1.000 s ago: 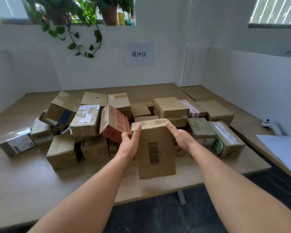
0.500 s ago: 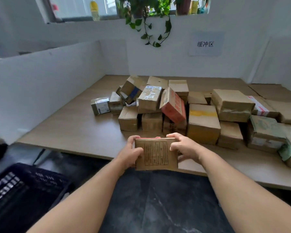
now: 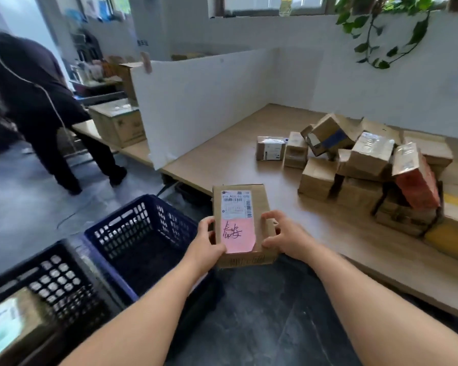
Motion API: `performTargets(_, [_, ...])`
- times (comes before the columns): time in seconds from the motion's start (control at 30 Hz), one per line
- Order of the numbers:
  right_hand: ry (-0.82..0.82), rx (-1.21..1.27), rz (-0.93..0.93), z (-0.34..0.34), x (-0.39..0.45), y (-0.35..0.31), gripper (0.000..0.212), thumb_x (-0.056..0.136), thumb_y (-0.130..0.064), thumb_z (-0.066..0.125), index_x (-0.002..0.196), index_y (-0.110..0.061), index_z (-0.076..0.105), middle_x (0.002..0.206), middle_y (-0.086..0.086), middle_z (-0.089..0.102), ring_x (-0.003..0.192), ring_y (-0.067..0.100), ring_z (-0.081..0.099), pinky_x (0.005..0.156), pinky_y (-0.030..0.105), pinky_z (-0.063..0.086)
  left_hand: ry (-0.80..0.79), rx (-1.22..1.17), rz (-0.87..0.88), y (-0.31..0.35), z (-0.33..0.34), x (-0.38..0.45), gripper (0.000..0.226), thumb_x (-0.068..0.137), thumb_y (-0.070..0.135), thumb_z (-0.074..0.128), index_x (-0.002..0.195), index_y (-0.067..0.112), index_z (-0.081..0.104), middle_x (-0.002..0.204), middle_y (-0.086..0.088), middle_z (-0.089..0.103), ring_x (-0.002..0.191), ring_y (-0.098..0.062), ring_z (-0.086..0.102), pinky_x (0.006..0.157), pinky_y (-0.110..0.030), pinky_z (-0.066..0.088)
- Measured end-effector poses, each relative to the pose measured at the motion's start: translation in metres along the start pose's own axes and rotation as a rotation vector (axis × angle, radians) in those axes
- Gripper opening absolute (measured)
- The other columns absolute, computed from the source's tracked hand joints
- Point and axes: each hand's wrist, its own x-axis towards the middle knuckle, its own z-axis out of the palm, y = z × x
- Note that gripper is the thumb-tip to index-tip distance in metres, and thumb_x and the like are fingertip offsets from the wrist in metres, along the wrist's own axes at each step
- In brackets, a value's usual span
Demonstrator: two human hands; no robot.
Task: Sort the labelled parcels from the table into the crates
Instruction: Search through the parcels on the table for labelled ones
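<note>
Wooden tabletop (image 3: 228,151) stretches off to my right, carrying a loose heap of brown cardboard parcels (image 3: 354,165) behind a white divider panel (image 3: 206,101). I hold a flat brown cardboard parcel (image 3: 242,223) with a white shipping label and a pink handwritten sticker face up, off the tabletop's near edge and just right of the dark blue plastic crate (image 3: 143,241). My left hand (image 3: 209,247) has a closed grip on its left edge, my right hand (image 3: 286,233) on its right edge. A black plastic crate (image 3: 50,283) beside the blue one holds a parcel.
</note>
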Motion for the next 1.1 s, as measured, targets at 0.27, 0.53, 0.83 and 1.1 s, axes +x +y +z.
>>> performTargets(0.27, [-0.143,-0.134,-0.147,0.131,0.028,-0.130,0.075,0.084,-0.018,0.069,0.143,-0.037,0.027,0.120,0.003,0.055,0.098,0.017,0.059,0.077,0.028,0.053,0.151,0.006,-0.030,-0.076,-0.151,-0.028,0.084,0.083,0.013,0.069,0.147,0.036,0.019,0.120,0.012,0.050,0.109,-0.006,0.044,0.092,-0.028,0.042])
performTargets(0.53, [-0.297,-0.241,-0.287,0.269,0.040,-0.221,0.077,0.085,-0.016,0.065,0.147,-0.035,0.024,0.104,0.003,0.061,0.088,0.020,0.061,0.074,0.030,0.052,0.341,-0.002,-0.121,-0.164,-0.268,-0.074,0.089,0.079,0.014,0.071,0.149,0.032,0.019,0.140,0.005,0.047,0.120,-0.014,0.047,0.094,-0.026,0.039])
performTargets(0.83, [-0.495,-0.309,-0.352,0.349,0.052,-0.273,0.081,0.085,-0.018,0.064,0.148,-0.041,0.019,0.110,-0.002,0.056,0.083,0.008,0.055,0.060,0.017,0.042,0.463,-0.125,-0.211,-0.228,-0.321,-0.096,0.090,0.082,0.017,0.074,0.147,0.038,0.016,0.141,0.006,0.047,0.119,-0.009,0.044,0.097,-0.027,0.040])
performTargets(1.1, [-0.625,-0.353,-0.406,0.394,0.084,-0.292,0.082,0.083,-0.012,0.060,0.148,-0.043,0.021,0.099,-0.007,0.059,0.066,0.009,0.055,0.056,0.024,0.047,0.541,-0.184,-0.339,-0.251,-0.342,-0.090,0.088,0.084,0.013,0.071,0.146,0.040,0.015,0.137,0.007,0.048,0.108,-0.003,0.042,0.091,-0.023,0.042])
